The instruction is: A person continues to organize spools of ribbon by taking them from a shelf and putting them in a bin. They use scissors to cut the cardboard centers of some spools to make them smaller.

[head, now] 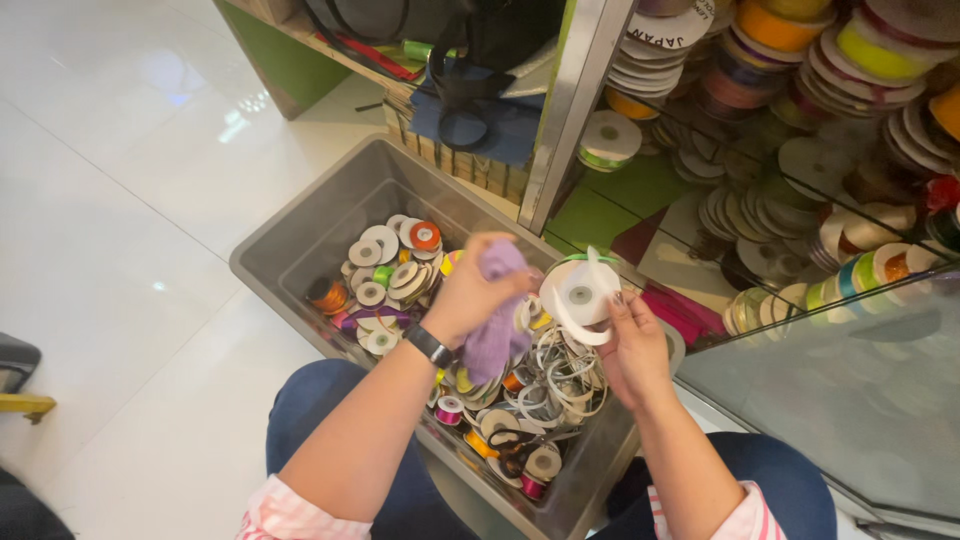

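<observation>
While I look down through the head camera, the grey bin [300, 235] sits on the white floor [110, 200] between my knees, and I place everything else from it. My left hand [468, 295] hovers over the middle of the bin, its fingers closed around a bunched lilac cloth [497, 320]; the cloth hangs from the fist toward the reels below, gripped as one would hold a wiping rag. My right hand [632, 350] is over the bin's right side, fingers pinched narrowly on the lower edge of a white ribbon reel [583, 295], with a loose loop of white ribbon curling off it. The reel is tilted with its flat face up toward me, beside the cloth, which I judge keeps that face within the cloth's reach. Inside the bin lies a heap of ribbon reels [385, 265], mostly white with orange, green and purple ones among them, and tangled loose ribbon toward my side. Beyond the bin's right wall stands a glass display case [830, 370] stacked with more reels, and behind the bin a wooden shelf [440, 150] holds dark bags.
</observation>
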